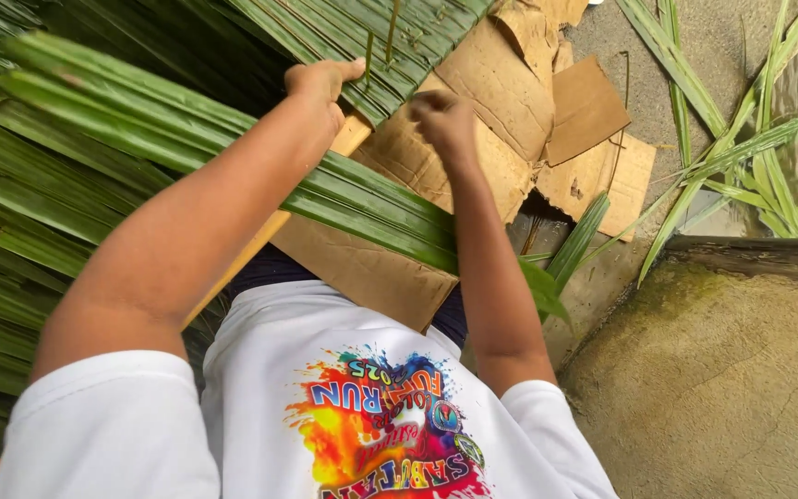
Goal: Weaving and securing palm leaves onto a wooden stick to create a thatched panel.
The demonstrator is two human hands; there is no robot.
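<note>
The left hand (323,83) lies on the folded palm leaves (325,32), its fingers curled over a leaf edge and pressing it down — they are closed on the leaf rather than spread. Just beyond its fingertips a thin green leaf strip (368,55) stands upright, and a second thin strip (392,28) rises a little further to the right. The right hand (443,120) is bunched into a loose fist near those strips, fingers drawn together as if pinching something fine; what it grips I cannot tell.

Under both wrists runs a long bundle of palm leaves (233,148), crossing diagonally from the upper left toward the lower right. A pale wooden stick (260,245) shows beneath the left forearm. Below and to the right of the right hand's fingers lie torn cardboard pieces (510,102) — one flat brown sheet (362,268) rests on the lap. Further right of the fingers, loose palm leaflets (722,157) lie scattered on the concrete ground (713,370).
</note>
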